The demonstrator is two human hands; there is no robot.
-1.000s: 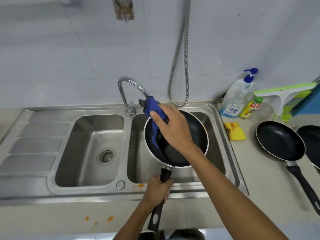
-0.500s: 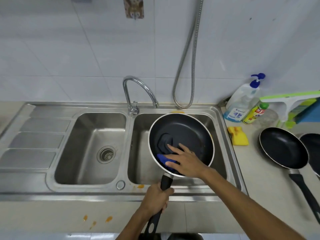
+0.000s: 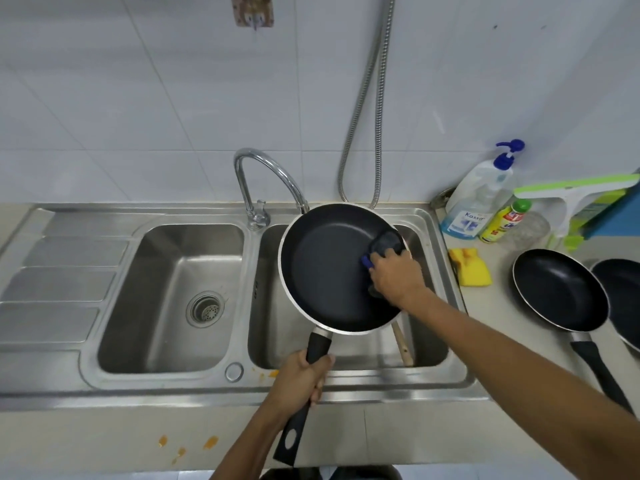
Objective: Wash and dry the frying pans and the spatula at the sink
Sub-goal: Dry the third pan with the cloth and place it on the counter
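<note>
**Steel sink [image 3: 156, 389], one frying pan [image 3: 329, 271] under the blue cloth [image 3: 388, 242]**

White wall tiles back the double sink, which is set in a pale counter. The frying pan is held over the right basin, tilted toward the camera and clear of the basin floor. The left hand [image 3: 301, 379] is wrapped tight round its black handle, close to the pan body. The right hand [image 3: 394, 275] bunches the blue cloth against the inner wall at the pan's right edge, fingers curled on it.

The pan should be stiff and fairly heavy, with its weight well out from the handle. Its dark coating looks smooth and is probably slick when wet. The handle near the body is therefore the sound hold, with the other hand steadying the rim. The blue cloth is soft and will crumple.

A second pan [image 3: 557, 292] and a third pan [image 3: 623, 299] lie at the counter's right edge, the third cut off by the frame. A wooden stick [image 3: 403, 344] leans in the right basin's front right corner. It is probably the spatula, but its blade is hidden beneath the pan. The spout of the tap [image 3: 266, 174] ends behind the pan rim, so I cannot tell whether water runs, or whether the pan is wet or dry.
</note>
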